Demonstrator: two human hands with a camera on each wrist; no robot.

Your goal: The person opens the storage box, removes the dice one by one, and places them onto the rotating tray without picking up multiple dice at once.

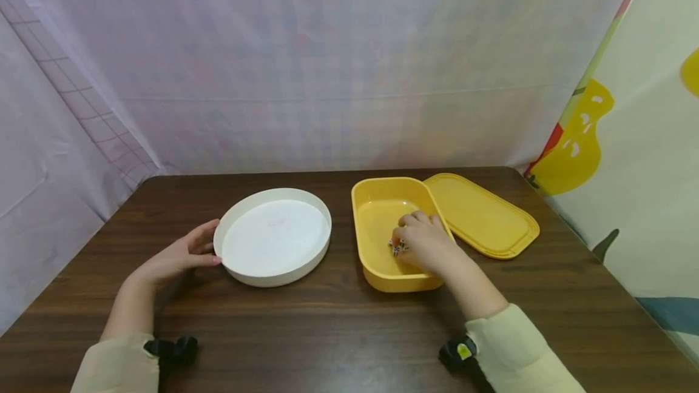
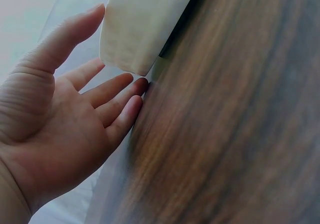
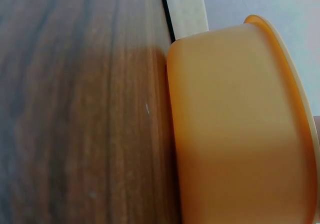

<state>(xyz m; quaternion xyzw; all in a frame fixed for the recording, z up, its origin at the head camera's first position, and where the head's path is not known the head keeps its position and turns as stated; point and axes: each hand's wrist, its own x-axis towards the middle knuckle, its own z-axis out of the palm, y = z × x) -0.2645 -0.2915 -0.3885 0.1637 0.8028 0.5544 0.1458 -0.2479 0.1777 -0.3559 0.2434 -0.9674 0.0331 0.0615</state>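
A round white tray [image 1: 275,238] with a low rim lies left of centre on the table. My left hand [image 1: 182,253] is at its left side, fingers spread and fairly straight. In the left wrist view the thumb and fingertips are right at the pale tray wall [image 2: 145,24], palm bare. To the right, my right hand [image 1: 426,241] reaches into a deep yellow container [image 1: 366,223]. Its fingers curl round a cluster of small white pieces with dark marks [image 1: 395,249], low in the container; the hand partly hides them. The right wrist view has the container's outer wall [image 3: 235,124], hiding that hand.
A flat yellow lid [image 1: 486,217] lies behind and right of the container, its near end beside the container's rim. The dark wooden table [image 1: 295,338] ends at a pale cloth backdrop [image 1: 327,77]. A printed cloth [image 1: 644,199] hangs along the right side.
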